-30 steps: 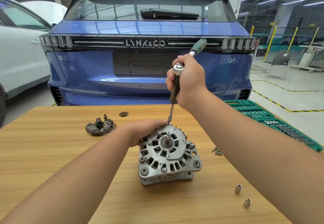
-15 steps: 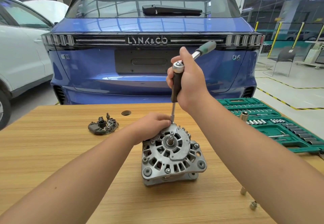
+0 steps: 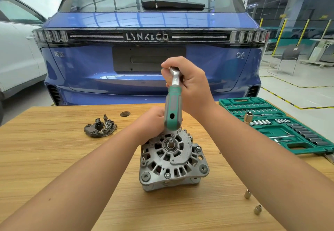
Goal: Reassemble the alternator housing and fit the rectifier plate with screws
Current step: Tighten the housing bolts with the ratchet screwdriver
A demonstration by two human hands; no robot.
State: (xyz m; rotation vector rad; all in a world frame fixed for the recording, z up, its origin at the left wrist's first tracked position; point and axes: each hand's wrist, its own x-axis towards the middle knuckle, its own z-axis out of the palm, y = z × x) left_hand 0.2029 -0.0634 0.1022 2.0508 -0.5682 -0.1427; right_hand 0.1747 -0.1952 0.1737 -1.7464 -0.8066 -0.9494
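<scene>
1. At the far rim of the alternator housing (image 3: 173,158), the left hand (image 3: 153,124) curls its fingers over the casting's edge and steadies it; the housing stands near the middle of the wooden table (image 3: 54,158).
2. Above it, the right hand (image 3: 191,88) wraps its fingers round the head of the ratchet wrench (image 3: 173,102), whose green handle points down toward the camera. The driven fastener is hidden behind the handle.
3. Judged from this, the two housing halves are already mated and a through-bolt at the far edge is being tightened. Two bolt heads show on the near and right rim.
4. The rectifier plate (image 3: 100,128) lies apart on the table to the left, so fitting and screwing it is still to do.
5. Count: one housing, one plate, one wrench, two loose sockets (image 3: 247,194) near the right edge, one larger socket upright (image 3: 248,118) on the one open green socket case (image 3: 271,122).
6. Behind stand a blue car (image 3: 144,53) and a white one.
</scene>
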